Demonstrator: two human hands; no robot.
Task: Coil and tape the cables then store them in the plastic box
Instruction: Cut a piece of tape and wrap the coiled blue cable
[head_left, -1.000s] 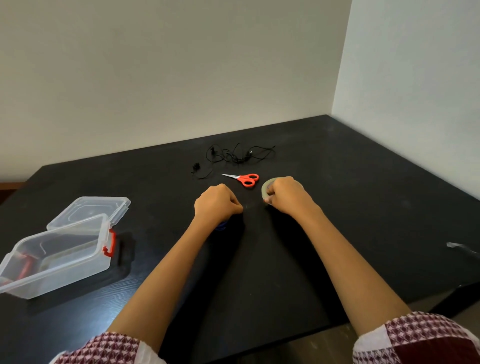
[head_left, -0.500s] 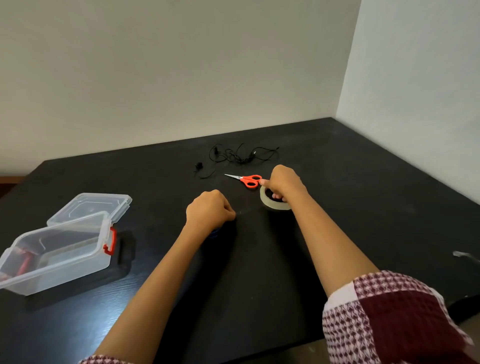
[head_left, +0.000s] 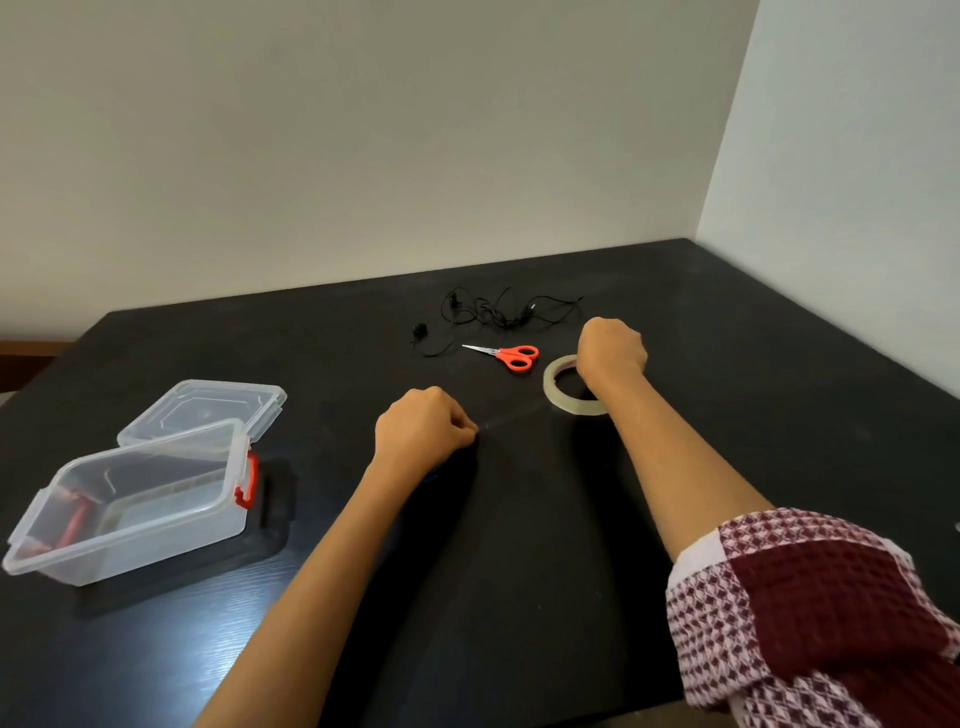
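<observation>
right hand (head_left: 612, 353) drew tape (head_left: 557, 391) from left hand (head_left: 423, 434)

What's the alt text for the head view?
The right hand grips a tape roll and the left hand pinches the strip drawn from it. Beyond lie orange scissors and a tangled black cable; an open plastic box sits left.

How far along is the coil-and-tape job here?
Done: the plastic box stands open, lid beside it. In hand: left hand pinches a faint tape strip drawn from the tape roll the right hand grips. Left: black cable lies tangled beyond the scissors, untaped, unstored.
</observation>
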